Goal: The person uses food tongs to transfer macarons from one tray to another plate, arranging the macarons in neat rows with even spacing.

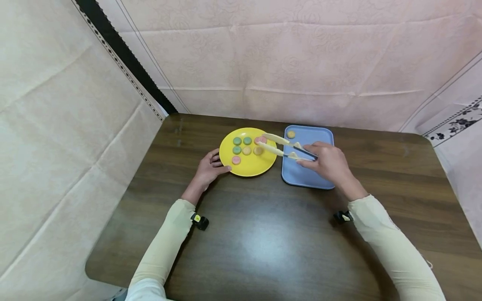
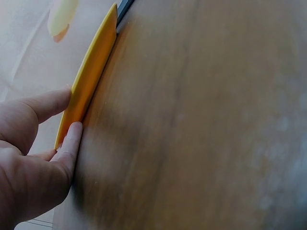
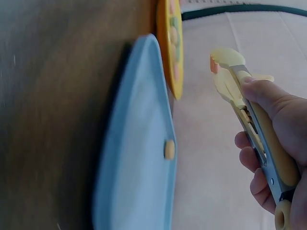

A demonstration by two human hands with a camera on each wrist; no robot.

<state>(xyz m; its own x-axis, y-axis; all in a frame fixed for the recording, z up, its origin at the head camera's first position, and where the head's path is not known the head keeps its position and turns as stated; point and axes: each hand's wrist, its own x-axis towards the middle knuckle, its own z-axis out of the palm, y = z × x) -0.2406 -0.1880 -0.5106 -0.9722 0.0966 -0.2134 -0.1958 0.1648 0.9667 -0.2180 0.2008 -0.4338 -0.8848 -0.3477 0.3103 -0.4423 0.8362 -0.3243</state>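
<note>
My left hand [image 1: 212, 167] holds the left edge of a yellow plate [image 1: 248, 169], thumb and fingers spread along its rim. On the plate lie several small round macaron-like discs: green discs [image 1: 237, 149], yellow discs [image 1: 246, 151] and a pink disc [image 1: 236, 160]. With my right hand [image 1: 331, 163] I grip pale yellow tongs [image 1: 273, 148] with grey arms, thumb on one side and fingers curled round the other. Their tips hang above the plate's right part, with a pink disc [image 3: 214, 65] between them.
A blue rectangular tray [image 1: 306, 177] lies close to the plate's right side, under my right hand. One yellow disc [image 1: 291, 134] sits in its far left corner. Brown wooden table [image 1: 233, 234] surrounds both; pale patterned cloth [image 1: 301, 62] hangs behind it.
</note>
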